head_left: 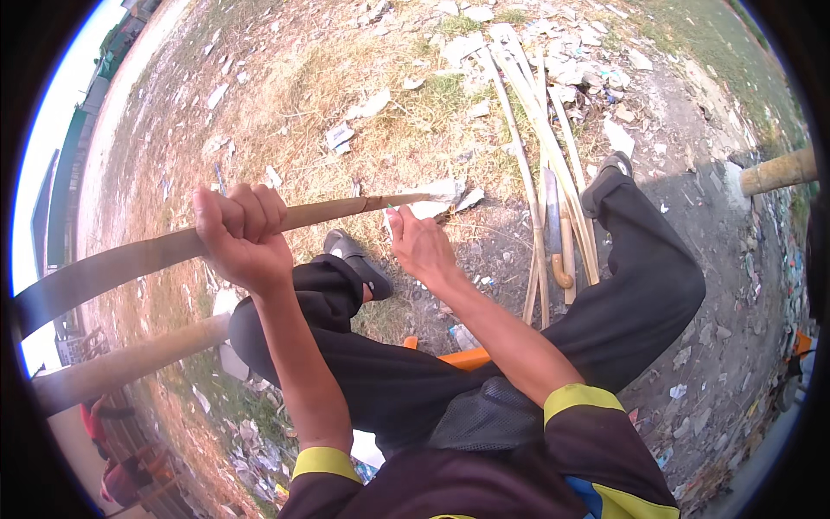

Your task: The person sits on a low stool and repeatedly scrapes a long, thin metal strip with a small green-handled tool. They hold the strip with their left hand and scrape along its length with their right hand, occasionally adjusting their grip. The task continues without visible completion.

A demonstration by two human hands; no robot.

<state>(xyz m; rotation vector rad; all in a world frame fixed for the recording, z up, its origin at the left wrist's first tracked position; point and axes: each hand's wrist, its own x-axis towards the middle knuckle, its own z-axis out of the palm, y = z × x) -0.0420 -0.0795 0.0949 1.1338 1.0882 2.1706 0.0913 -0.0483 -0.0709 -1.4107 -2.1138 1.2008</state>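
A long split bamboo strip (164, 253) slants across in front of me, its left part wide and close, its far end thin. My left hand (245, 233) is closed round it, fingers curled over the top. Just below its thinner right part, my right hand (422, 246) is closed in a pinch. A small pale edge shows at those fingertips against the strip, but what it belongs to is too small to tell.
Several bamboo strips (521, 147) lie on the ground ahead, with a wooden-handled machete (554, 216) on them. Thick bamboo poles stand out at the left (143, 356) and right (778, 173). An orange piece (467, 358) shows between my legs. Litter covers the dry grass. People (117, 480) are at lower left.
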